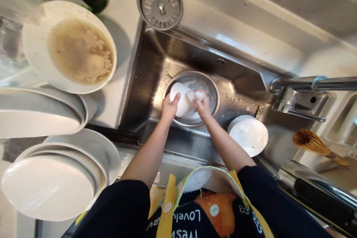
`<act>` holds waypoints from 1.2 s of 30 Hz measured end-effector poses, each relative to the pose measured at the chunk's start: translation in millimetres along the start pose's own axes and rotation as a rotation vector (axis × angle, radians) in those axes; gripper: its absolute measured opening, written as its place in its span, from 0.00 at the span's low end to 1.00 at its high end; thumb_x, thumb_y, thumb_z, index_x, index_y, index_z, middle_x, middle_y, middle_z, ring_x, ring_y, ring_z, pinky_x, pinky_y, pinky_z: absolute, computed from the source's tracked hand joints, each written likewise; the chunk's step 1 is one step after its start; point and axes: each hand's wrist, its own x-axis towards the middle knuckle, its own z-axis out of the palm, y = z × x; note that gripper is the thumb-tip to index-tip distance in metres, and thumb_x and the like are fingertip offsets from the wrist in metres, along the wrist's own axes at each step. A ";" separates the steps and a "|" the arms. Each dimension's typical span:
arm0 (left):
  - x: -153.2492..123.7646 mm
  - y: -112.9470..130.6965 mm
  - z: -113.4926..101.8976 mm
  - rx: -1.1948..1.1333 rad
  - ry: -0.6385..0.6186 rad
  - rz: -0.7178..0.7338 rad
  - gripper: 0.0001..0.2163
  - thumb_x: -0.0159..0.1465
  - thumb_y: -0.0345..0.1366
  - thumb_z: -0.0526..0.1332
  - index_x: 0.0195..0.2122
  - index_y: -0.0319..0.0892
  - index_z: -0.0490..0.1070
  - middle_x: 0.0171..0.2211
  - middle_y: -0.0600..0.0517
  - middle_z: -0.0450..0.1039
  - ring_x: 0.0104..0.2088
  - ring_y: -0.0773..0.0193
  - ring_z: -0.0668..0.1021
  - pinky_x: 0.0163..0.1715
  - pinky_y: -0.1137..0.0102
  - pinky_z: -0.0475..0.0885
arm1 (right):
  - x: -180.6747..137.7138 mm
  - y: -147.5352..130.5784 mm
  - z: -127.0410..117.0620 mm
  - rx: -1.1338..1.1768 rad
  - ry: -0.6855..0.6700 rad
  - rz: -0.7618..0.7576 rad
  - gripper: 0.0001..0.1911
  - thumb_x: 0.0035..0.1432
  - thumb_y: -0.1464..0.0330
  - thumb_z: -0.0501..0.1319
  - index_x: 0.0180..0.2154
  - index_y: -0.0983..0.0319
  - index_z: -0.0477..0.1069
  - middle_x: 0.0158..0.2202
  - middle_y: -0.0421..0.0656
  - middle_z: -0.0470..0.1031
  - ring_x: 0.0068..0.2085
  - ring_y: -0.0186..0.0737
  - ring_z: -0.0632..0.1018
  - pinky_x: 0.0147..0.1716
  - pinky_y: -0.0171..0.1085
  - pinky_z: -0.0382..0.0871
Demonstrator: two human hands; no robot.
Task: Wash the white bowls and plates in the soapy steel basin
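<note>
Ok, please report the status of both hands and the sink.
Left hand gripping white dish at basin. Right hand holding something white, unclear. Beside basin: bowls.

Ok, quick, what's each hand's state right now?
Left hand: closed on a white dish.
Right hand: closed on a small white thing, too blurred to identify.

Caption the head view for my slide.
Left hand holds a white dish over a metal basin in the sink, right hand close.
</note>
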 end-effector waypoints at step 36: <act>-4.0 5.1 -4.6 0.186 -0.194 0.030 0.15 0.42 0.31 0.70 0.33 0.39 0.76 0.26 0.51 0.75 0.28 0.63 0.74 0.30 0.73 0.67 | -3.2 -26.1 -20.3 0.052 -0.101 -0.168 0.15 0.57 0.63 0.51 0.44 0.60 0.69 0.46 0.45 0.73 0.49 0.42 0.72 0.50 0.41 0.65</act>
